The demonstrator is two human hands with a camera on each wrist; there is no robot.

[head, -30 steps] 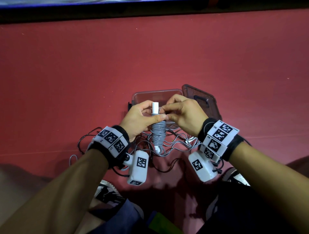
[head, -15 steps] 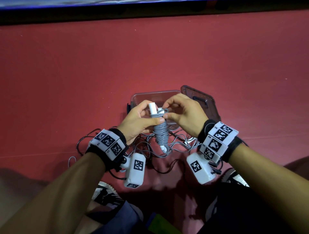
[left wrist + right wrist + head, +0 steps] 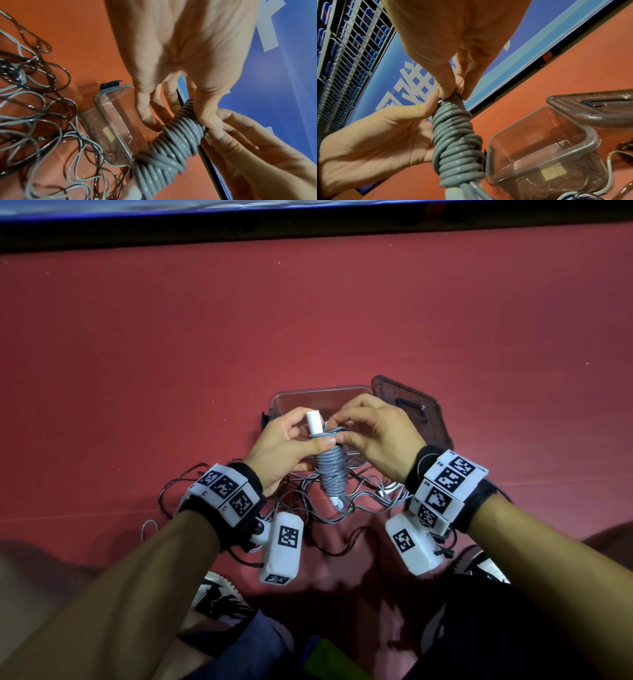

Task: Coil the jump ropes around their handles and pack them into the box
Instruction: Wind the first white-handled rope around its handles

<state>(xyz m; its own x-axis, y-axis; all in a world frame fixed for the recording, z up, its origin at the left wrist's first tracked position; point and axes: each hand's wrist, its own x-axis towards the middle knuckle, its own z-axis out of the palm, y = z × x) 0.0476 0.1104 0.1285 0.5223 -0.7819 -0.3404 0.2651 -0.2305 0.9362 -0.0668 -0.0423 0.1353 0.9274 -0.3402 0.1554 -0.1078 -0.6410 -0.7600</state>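
Note:
A grey jump rope point(image 3: 330, 470) is coiled tightly around its white handles point(image 3: 314, 422), held upright above the floor. My left hand point(image 3: 291, 446) grips the bundle near its top, thumb pressed on the coil point(image 3: 180, 136). My right hand point(image 3: 373, 433) pinches the topmost turn of the grey rope point(image 3: 453, 94) between thumb and fingertips. The clear plastic box point(image 3: 298, 398) stands open right behind my hands, also seen from the wrists point(image 3: 111, 121) point(image 3: 544, 146). Loose grey and dark ropes point(image 3: 363, 498) lie tangled on the floor below the bundle point(image 3: 34, 108).
The box's clear lid point(image 3: 414, 405) with a dark handle lies beside the box on the right point(image 3: 594, 108). The red floor point(image 3: 308, 320) stretches ahead to a dark-edged blue board point(image 3: 308, 210). My shoes point(image 3: 215, 594) and knees are close below the hands.
The bundle has tilted, its white top leaning left. My right hand moved from the handle's tip down onto the top turn of the coil, which now stands out in a loop.

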